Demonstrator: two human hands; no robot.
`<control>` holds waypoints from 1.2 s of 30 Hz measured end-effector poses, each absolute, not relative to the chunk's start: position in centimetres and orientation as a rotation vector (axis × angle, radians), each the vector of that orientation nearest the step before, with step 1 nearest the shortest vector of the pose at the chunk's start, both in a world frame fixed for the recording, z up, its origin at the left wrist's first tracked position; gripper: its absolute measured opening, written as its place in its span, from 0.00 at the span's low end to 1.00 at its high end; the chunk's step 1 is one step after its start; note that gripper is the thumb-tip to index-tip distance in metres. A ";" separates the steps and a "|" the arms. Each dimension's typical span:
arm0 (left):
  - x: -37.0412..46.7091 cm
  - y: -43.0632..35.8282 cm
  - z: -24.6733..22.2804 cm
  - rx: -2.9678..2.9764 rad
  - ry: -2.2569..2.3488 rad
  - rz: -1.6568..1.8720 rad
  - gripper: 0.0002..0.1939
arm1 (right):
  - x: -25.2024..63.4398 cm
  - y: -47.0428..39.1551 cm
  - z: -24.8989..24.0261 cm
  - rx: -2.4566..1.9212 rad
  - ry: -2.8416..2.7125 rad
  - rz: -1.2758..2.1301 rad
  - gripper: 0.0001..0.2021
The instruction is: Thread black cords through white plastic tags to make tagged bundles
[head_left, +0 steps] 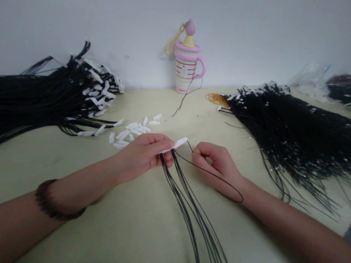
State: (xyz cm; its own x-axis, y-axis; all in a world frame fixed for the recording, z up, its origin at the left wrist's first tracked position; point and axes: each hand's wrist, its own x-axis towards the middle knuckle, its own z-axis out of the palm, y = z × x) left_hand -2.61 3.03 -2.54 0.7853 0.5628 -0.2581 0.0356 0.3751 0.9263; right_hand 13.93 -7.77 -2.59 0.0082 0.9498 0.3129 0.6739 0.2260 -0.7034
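Between the thumb and fingers of my left hand (149, 151) is a white strip (181, 142), its right end sticking out past the thumb. Two bunches of thin black cords (184, 188) hang from the strip toward the front edge of the view. My right hand (213, 161) is closed, just right of the strip, with its fingers curled on a single black cord (210, 173). That cord runs from the strip and loops over the wrist side of my right hand. A dark beaded bracelet circles my left wrist.
Loose white strips (133, 130) lie behind my left hand. A large bundle of black cords (42, 97) with white ends is at left, another bundle (296, 131) at right. A pink striped cup (186, 69) stands by the wall, and a clear plastic bag (313, 80) lies at back right.
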 end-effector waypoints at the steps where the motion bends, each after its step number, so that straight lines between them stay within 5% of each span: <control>1: -2.6 3.0 -2.5 1.166 0.612 0.359 0.08 | 13.9 -7.7 -2.5 -1.482 -1.748 0.407 0.10; 7: -2.6 2.7 -2.0 1.245 0.620 0.309 0.09 | 13.6 -7.6 -2.6 -1.347 -1.684 0.170 0.06; 24: -2.5 2.6 -2.2 1.239 0.637 0.324 0.08 | 13.4 -7.3 -2.6 -1.350 -1.672 0.254 0.06; 27: -2.5 2.8 -2.2 1.198 0.643 0.391 0.08 | 14.3 -7.0 -2.5 -1.409 -1.621 0.502 0.04; 36: -4.3 4.2 3.0 1.264 0.520 0.632 0.09 | 16.6 -7.4 -0.7 -1.124 -1.520 1.935 0.06</control>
State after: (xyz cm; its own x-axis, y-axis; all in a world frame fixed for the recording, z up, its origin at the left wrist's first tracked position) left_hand -4.30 4.20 2.96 0.7235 0.6902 -0.0152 -0.1478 0.1764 0.9732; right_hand 16.64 -7.41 -0.74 -0.5774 0.7471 -0.3294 0.1432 -0.3046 -0.9417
